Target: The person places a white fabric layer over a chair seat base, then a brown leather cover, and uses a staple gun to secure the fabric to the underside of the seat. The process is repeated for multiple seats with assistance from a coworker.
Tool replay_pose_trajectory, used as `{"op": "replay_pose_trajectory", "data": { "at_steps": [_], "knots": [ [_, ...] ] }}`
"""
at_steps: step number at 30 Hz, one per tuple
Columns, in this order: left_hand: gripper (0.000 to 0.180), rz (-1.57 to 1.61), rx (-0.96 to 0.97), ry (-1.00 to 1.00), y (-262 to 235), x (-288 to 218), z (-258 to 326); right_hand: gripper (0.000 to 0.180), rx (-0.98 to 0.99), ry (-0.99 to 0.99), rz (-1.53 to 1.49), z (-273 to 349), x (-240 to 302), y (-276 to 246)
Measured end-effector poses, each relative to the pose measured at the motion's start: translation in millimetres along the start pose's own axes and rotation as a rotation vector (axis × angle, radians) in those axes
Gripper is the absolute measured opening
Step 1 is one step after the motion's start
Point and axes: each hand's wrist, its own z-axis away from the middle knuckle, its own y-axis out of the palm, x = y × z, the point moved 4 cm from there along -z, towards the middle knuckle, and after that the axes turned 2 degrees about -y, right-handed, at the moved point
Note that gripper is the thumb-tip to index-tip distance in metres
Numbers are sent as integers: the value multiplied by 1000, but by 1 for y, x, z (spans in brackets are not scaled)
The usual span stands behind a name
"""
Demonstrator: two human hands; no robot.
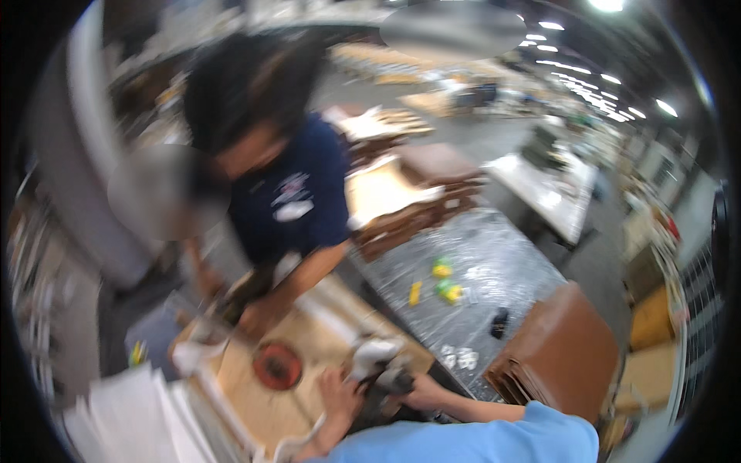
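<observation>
The power tool [390, 378], dark-bodied with a pale upper part, sits at the right edge of a light wooden panel [309, 339] in the lower middle of the head view, and both of the wearer's hands close around it. The frame is motion-blurred, so fine detail is uncertain.

Left to right:

- Stacked white sheets [131, 417] lie at the lower left, beside the panel.
- A co-worker in a dark blue shirt [289, 197] leans over the far side of the panel. The co-worker's hand [258, 316] presses down on the wood, probably to keep it from shifting.
- A round red-brown disc [278, 365] lies flat on the panel, between the co-worker's hand and the wearer's hands.
- The left hand [340, 393] rests against the tool's near left side, fingers curled toward it; whether they fully enclose it cannot be told.
- The right hand [421, 390] wraps the tool's right side in a closed hold. Two hands on one tool suggests steadying and guiding.
- A grey speckled table [478, 270] carries small yellow and green items [444, 282].
- Brown curved panels [559, 351] are stacked at its near right.
</observation>
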Motion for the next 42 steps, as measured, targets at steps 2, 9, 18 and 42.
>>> {"op": "replay_pose_trajectory", "data": {
  "at_steps": [2,9,18,42],
  "knots": [
    [29,26,-4,-13,-3,-6,-2,52,-16,85,46,12,12,-7],
    [36,-88,256,-103,-22,-24,19,52,25,-48,-40,15,30,-7],
    [28,-175,224,-92,-23,-35,18,39,76,87,-125,12,38,-8],
    [21,127,51,-353,6,1,7,39,249,348,-3,-50,89,-7]
  ]
}}
